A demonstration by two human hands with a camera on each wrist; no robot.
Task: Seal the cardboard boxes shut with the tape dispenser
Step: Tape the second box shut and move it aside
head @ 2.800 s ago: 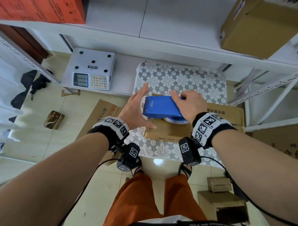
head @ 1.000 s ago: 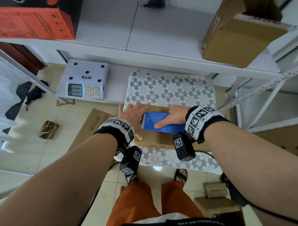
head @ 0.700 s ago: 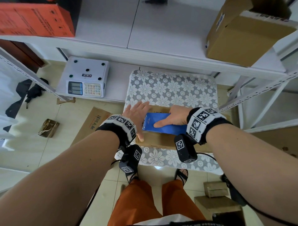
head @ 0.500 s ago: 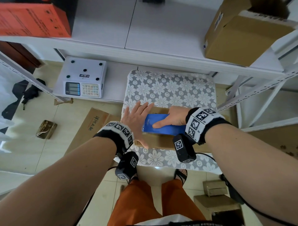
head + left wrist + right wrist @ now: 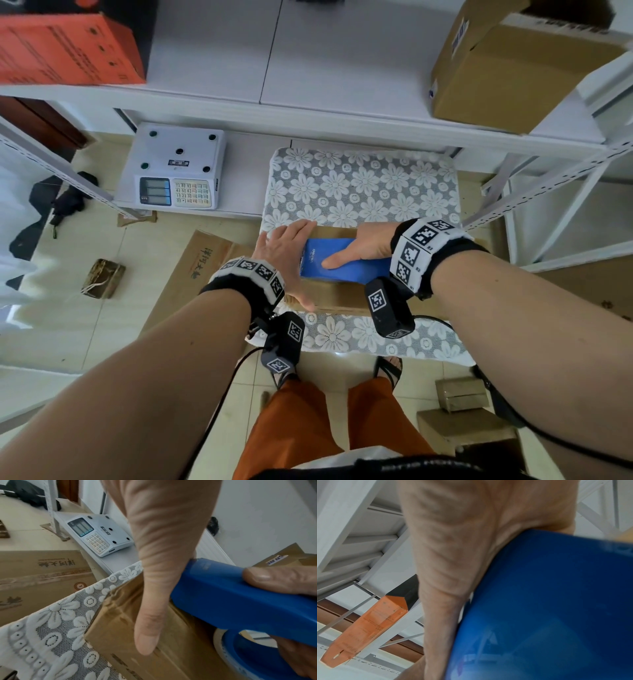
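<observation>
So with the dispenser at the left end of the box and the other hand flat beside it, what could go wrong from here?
The left hand lies flat against the front edge of the blue tape dispenser, so the cutter may catch its fingers. The cardboard box sits near the edge of the lace-covered stool; a hard push could slide it off. The right hand hides the tape line.
</observation>
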